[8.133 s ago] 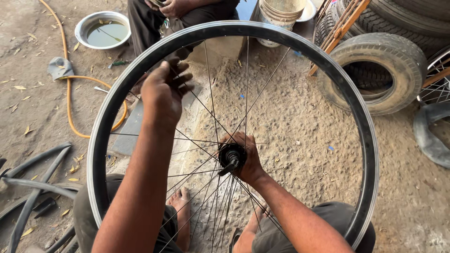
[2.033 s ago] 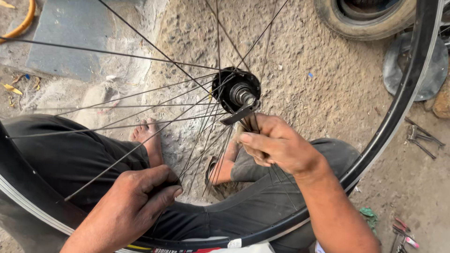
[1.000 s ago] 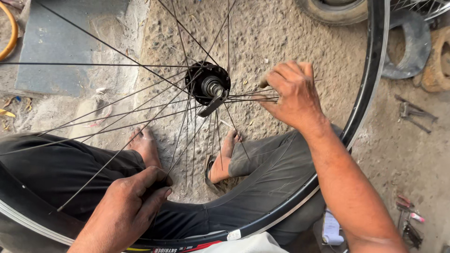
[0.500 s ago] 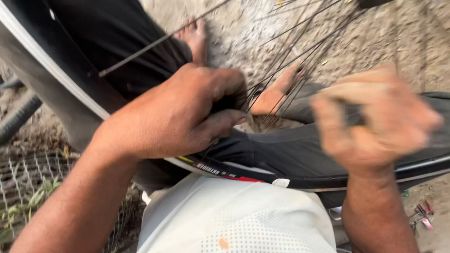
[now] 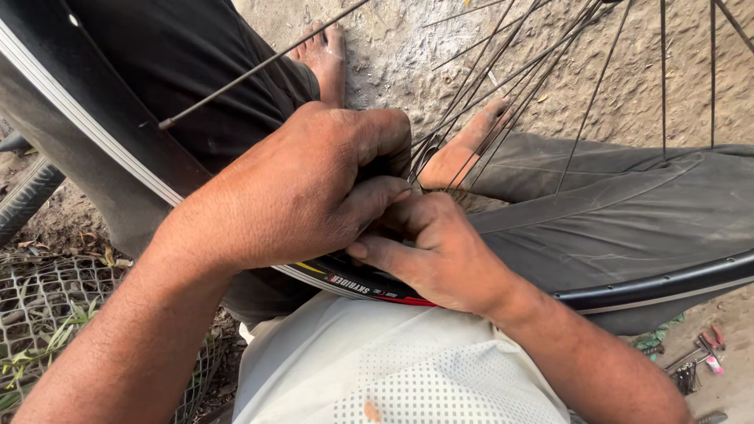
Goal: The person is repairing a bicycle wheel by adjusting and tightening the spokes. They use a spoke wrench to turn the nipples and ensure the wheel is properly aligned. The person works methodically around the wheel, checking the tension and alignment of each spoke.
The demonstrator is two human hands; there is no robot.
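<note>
Outdoor cycle-repair yard, dirt ground, scattered tools

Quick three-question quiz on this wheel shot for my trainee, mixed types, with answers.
1. True or false: both hands work at the rim's inner edge, where the spokes end.
2. One spoke has a loose end. Which side of the picture is it on? A) upper left B) lower right
3. What lies on the ground at the far lower right?

Key:
1. True: left hand and right hand meet at the black rim.
2. A
3. Small hand tools.
</note>
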